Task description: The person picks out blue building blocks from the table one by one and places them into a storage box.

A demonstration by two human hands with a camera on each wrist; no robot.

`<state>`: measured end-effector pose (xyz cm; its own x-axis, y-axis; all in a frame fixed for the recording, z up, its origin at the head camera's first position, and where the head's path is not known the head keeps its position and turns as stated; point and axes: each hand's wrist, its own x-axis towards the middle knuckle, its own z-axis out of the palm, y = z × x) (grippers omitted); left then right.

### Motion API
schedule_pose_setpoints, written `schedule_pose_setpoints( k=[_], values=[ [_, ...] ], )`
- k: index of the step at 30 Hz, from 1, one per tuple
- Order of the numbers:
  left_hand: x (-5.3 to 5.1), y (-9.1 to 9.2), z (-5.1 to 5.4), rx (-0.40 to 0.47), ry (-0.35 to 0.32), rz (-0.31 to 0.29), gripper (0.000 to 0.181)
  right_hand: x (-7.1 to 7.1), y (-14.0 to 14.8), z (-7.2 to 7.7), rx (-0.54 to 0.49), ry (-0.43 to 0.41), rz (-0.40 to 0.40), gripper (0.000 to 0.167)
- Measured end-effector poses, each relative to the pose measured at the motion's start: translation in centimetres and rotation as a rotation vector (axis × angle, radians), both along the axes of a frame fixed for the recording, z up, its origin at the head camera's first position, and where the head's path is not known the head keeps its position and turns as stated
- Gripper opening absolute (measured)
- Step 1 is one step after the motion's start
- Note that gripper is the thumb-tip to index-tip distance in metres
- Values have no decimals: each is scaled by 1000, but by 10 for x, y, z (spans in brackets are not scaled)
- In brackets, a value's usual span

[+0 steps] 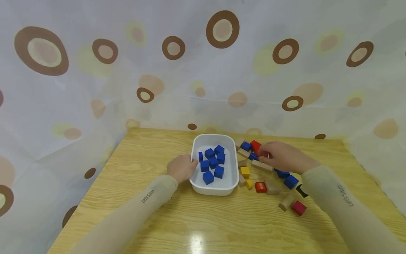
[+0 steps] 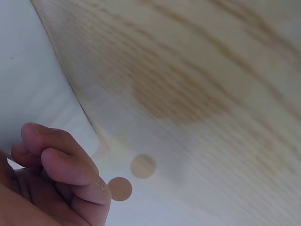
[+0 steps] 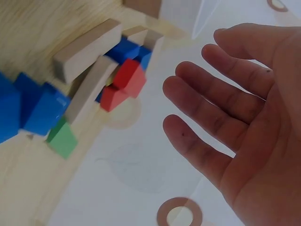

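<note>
A white plastic tub [image 1: 214,191] stands on the table with several blue blocks [image 1: 213,162] inside. My left hand [image 1: 182,168] grips the tub's left rim; in the left wrist view, its fingers [image 2: 70,174] are curled against the tub's wall [image 2: 42,80]. To the tub's right, my right hand [image 1: 279,155] hovers over a pile of mixed blocks, close to a small blue block [image 1: 253,156] and a red block [image 1: 255,146]. The right wrist view shows that hand's fingers [image 3: 211,113] spread and relaxed, with nothing in them.
Plain wooden blocks [image 1: 262,165], yellow blocks [image 1: 245,172] and a red block [image 1: 260,187] lie near the tub's right side. Nearer me are a blue cube [image 1: 291,181], a wooden cylinder [image 1: 286,203] and a dark red block [image 1: 299,208]. A patterned sheet [image 1: 203,70] hangs behind the table.
</note>
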<state>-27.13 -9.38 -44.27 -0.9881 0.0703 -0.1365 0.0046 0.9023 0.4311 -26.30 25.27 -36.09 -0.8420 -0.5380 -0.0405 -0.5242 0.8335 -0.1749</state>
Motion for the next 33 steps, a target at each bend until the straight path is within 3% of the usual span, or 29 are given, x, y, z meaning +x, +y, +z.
schedule_pose_setpoints(
  k=[21, 33],
  values=[
    [0, -2, -1, 39, -3, 1, 39, 28, 62, -25, 5, -132, -97, 21],
    [2, 0, 1, 42, -6, 2, 39, 36, 75, -42, 19, -152, -132, 26]
  ],
)
